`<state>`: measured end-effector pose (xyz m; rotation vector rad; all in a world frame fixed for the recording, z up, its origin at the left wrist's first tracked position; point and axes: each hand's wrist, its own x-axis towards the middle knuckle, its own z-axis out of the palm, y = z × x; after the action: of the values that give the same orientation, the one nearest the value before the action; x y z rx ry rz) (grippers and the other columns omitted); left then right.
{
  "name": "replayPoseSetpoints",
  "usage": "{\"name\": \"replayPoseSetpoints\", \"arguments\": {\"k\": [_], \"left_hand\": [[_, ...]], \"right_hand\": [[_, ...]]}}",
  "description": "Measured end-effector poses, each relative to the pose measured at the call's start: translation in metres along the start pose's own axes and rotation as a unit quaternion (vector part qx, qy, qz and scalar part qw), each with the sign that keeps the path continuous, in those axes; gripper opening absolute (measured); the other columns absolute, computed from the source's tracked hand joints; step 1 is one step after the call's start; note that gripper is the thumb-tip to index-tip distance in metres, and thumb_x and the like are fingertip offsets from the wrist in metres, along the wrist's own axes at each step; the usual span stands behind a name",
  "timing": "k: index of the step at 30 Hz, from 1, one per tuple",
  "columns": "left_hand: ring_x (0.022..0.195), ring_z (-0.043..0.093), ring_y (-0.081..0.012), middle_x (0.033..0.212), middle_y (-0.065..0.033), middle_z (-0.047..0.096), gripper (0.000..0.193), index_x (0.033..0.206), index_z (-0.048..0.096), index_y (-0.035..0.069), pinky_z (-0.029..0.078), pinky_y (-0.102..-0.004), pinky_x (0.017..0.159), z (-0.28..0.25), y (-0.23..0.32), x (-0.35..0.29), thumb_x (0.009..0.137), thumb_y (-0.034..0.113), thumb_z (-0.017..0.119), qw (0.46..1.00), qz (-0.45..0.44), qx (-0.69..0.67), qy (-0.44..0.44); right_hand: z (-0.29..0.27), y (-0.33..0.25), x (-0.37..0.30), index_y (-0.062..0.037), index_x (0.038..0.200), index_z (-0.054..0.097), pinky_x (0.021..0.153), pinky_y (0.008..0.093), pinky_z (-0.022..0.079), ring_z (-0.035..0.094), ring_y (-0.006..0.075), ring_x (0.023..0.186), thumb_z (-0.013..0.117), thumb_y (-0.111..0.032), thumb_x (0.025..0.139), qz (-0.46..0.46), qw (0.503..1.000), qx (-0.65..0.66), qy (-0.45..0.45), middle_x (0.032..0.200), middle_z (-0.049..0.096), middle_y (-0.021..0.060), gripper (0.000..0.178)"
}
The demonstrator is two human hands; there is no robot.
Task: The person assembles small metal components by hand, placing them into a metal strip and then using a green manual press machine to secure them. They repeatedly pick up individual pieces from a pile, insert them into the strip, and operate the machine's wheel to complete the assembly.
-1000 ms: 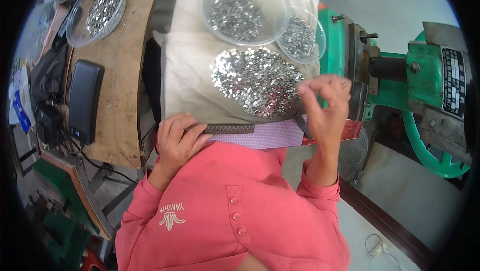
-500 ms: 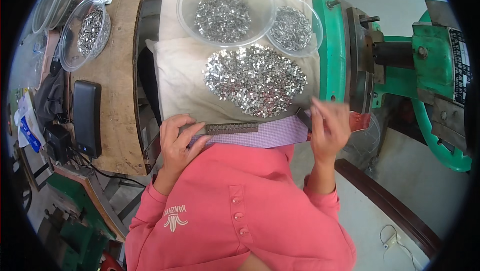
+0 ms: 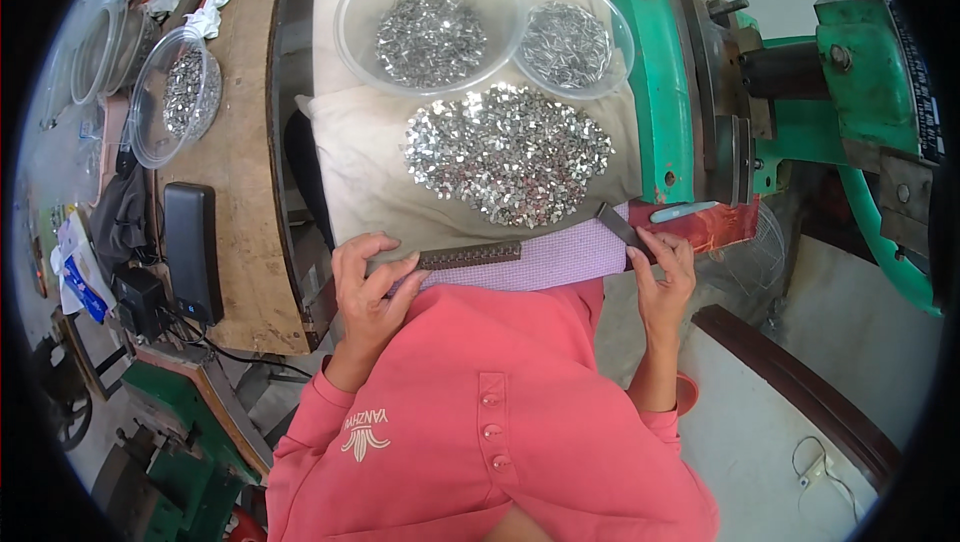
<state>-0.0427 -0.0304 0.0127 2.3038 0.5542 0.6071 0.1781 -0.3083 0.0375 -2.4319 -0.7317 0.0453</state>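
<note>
My left hand (image 3: pixel 372 290) grips the left end of a dark slotted metal bar (image 3: pixel 470 255), which lies along the cloth's near edge with a row of small notches on top. Thumb and fingers of my right hand (image 3: pixel 663 280) are closed on the near end of a short dark flat bar (image 3: pixel 622 226), tilted at the right end of the purple woven mat (image 3: pixel 570 257). Beyond both hands a wide heap of small shiny metal pieces (image 3: pixel 508 154) is spread on the beige cloth (image 3: pixel 350 162).
Behind the heap stand a large clear tub (image 3: pixel 345 37) and a smaller clear dish (image 3: pixel 622 52), both with metal parts. A green machine (image 3: pixel 655 92) borders the right. A light-blue slim tool (image 3: pixel 683 211) lies near it. The wooden bench (image 3: pixel 245 142) at left bears a black box-shaped device (image 3: pixel 192 252).
My right hand has come down and closed on the short flat bar. The light-blue tool is now uncovered. My left hand stays at the slotted bar; the whole view has shifted slightly.
</note>
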Motion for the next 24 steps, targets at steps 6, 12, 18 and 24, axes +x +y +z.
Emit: {"name": "replayPoseSetpoints", "arguments": {"k": [6, 12, 18, 24], "left_hand": [[0.101, 0.057, -0.0289, 0.106, -0.0086, 0.062, 0.026, 0.09, 0.073, 0.008, 0.043, -0.0391, 0.086, 0.0, 0.001, 0.001, 0.067, 0.01, 0.085, 1.0, 0.007, -0.003, 0.002], [0.1, 0.058, -0.03, 0.105, -0.0113, 0.062, 0.03, 0.091, 0.073, 0.007, 0.044, -0.0395, 0.083, 0.001, -0.002, 0.0, 0.064, 0.009, 0.085, 1.0, 0.029, 0.012, 0.001], [0.099, 0.058, -0.0302, 0.104, -0.0112, 0.062, 0.03, 0.092, 0.072, 0.007, 0.044, -0.0399, 0.084, 0.001, -0.001, 0.0, 0.065, 0.009, 0.085, 1.0, 0.025, 0.011, -0.003], [0.1, 0.058, -0.0304, 0.103, -0.0114, 0.062, 0.03, 0.093, 0.073, 0.006, 0.044, -0.0399, 0.084, 0.0, -0.002, 0.001, 0.065, 0.01, 0.085, 1.0, 0.028, 0.011, -0.002]], "right_hand": [[-0.007, -0.001, 0.004, -0.0069, 0.113, 0.074, 0.083, 0.0368, 0.048, 0.06, 0.0264, 0.094, 0.081, -0.005, 0.076, 0.016, 0.999, -0.009, -0.029, 0.098, 0.064, 0.0112, 0.038], [-0.007, -0.003, 0.006, -0.0051, 0.113, 0.073, 0.082, 0.0371, 0.049, 0.06, 0.0275, 0.094, 0.079, -0.004, 0.077, -0.019, 0.999, -0.031, -0.036, 0.099, 0.063, 0.012, 0.037], [-0.009, -0.007, 0.009, -0.005, 0.113, 0.073, 0.081, 0.0373, 0.049, 0.061, 0.0279, 0.093, 0.077, -0.003, 0.078, -0.037, 0.997, -0.042, -0.048, 0.099, 0.063, 0.0123, 0.034], [-0.011, -0.01, 0.011, -0.0045, 0.112, 0.072, 0.082, 0.0379, 0.05, 0.062, 0.0285, 0.094, 0.077, -0.002, 0.078, -0.042, 0.996, -0.055, -0.053, 0.099, 0.063, 0.0125, 0.034]]}}
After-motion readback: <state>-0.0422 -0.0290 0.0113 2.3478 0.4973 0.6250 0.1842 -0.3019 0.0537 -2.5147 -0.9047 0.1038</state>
